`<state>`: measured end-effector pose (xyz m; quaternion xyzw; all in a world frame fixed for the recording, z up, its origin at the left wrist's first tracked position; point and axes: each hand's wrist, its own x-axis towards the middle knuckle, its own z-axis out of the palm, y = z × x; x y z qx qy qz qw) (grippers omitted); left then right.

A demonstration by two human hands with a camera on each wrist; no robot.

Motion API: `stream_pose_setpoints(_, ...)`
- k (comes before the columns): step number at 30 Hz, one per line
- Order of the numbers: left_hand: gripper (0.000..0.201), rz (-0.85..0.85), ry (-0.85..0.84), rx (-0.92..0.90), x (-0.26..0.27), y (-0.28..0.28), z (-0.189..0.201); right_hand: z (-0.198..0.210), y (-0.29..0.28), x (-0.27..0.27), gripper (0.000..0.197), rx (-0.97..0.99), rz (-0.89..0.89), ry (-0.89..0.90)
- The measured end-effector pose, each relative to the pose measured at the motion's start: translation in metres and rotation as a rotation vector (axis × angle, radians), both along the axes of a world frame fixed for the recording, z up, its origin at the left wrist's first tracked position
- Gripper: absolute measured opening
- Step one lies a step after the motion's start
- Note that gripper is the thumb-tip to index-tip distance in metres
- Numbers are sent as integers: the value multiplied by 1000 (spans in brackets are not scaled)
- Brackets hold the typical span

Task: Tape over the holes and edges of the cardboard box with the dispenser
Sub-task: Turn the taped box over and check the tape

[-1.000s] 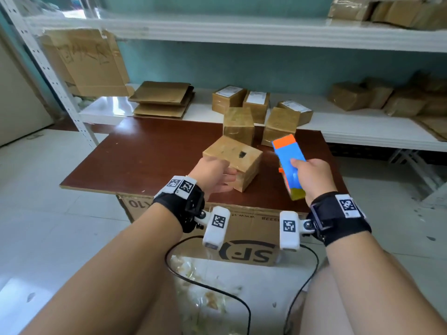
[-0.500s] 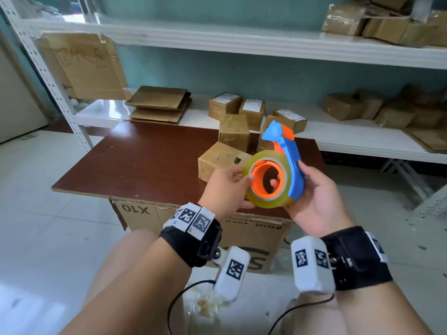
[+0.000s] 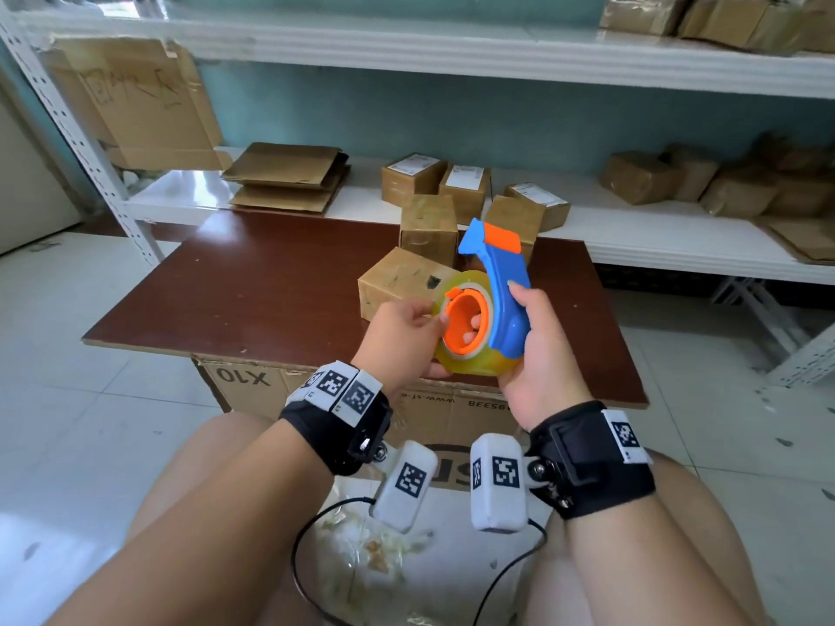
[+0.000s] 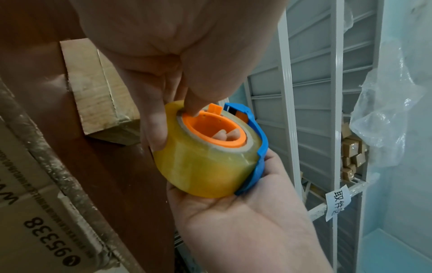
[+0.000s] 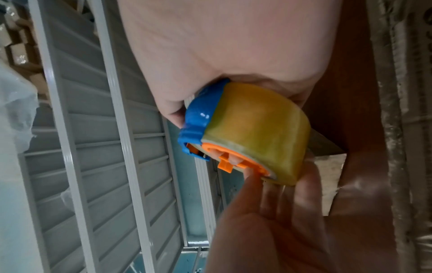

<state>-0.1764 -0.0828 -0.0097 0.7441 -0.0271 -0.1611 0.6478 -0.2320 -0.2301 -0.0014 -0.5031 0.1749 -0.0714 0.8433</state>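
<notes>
A blue and orange tape dispenser (image 3: 499,282) carrying a yellowish roll of clear tape (image 4: 205,162) is held up in front of me, above the table's near edge. My right hand (image 3: 531,354) grips its blue handle, fingers showing through the orange hub (image 4: 217,129). My left hand (image 3: 402,332) holds the roll (image 5: 261,129) from the left, thumb on the hub's rim and fingers round the roll's side. The cardboard box (image 3: 397,282) with a dark hole in its top lies on the brown table (image 3: 253,282) just behind the dispenser, partly hidden by it.
Two more small boxes (image 3: 429,223) stand behind it at the table's back edge. The table board rests on a big carton (image 3: 253,386). White shelves (image 3: 632,246) behind hold flat cardboard (image 3: 289,178) and several parcels. A black cable (image 3: 307,535) runs between my knees.
My right hand lifted the dispenser off the table toward me and turned its hub to face me. My left hand left the box and took hold of the tape roll.
</notes>
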Motion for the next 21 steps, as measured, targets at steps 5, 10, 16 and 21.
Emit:
stream_pose_setpoints(5, 40, -8, 34, -113, -4, 1, 11, 0, -6, -2, 46, -67, 80, -20)
stream_pose_setpoints(10, 64, 76, 15, -219, 8, 6, 20, 1, -7, -2, 32, -313, 71, -42)
stream_pose_setpoints(16, 37, 121, 70, -387, 11, 19, 23, -6, -7, -4, 83, -778, 211, -190)
stream_pose_setpoints(21, 22, 64, 167, -430, 17, 29, 22, -9, -15, -5, 74, -865, 234, -233)
